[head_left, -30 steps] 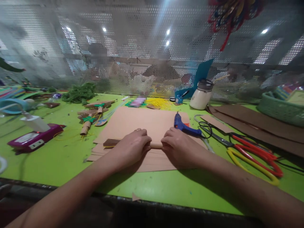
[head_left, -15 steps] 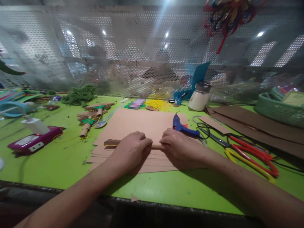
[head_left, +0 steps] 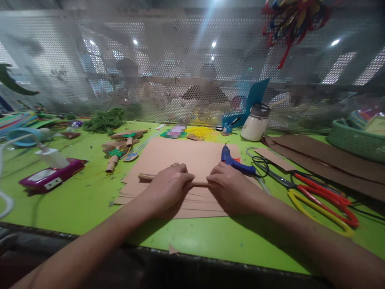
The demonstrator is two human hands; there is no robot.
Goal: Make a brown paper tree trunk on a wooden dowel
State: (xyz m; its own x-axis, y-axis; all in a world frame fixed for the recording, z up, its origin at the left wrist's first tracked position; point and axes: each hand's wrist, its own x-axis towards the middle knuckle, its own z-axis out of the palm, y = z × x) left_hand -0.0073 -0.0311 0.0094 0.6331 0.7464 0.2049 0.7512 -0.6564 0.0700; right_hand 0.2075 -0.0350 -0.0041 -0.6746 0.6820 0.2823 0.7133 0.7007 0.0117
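Observation:
Both hands grip a thin roll of tan paper (head_left: 199, 182) lying across the stack of tan paper sheets (head_left: 174, 150). My left hand (head_left: 171, 180) is closed on the roll's left part, thumb and fingers pinching it. Past that hand a striped brown strip end (head_left: 146, 177) sticks out to the left, perhaps part of the roll; its join is hidden. My right hand (head_left: 230, 182) is closed on the roll's right part, fingertips pressed together. Just behind the right hand lies a blue glue gun (head_left: 234, 161).
On the right are scissors (head_left: 325, 204) with red and yellow handles, brown sheets (head_left: 306, 160) and a green basket (head_left: 355, 140). A white jar (head_left: 255, 126) stands at the back. To the left lie a purple power strip (head_left: 54, 176), small paper figures (head_left: 116, 154) and green strands (head_left: 104, 119).
The striped strip end has turned, with its look and edge shifted slightly, as the roll turns under both hands. The whole view has drifted a little.

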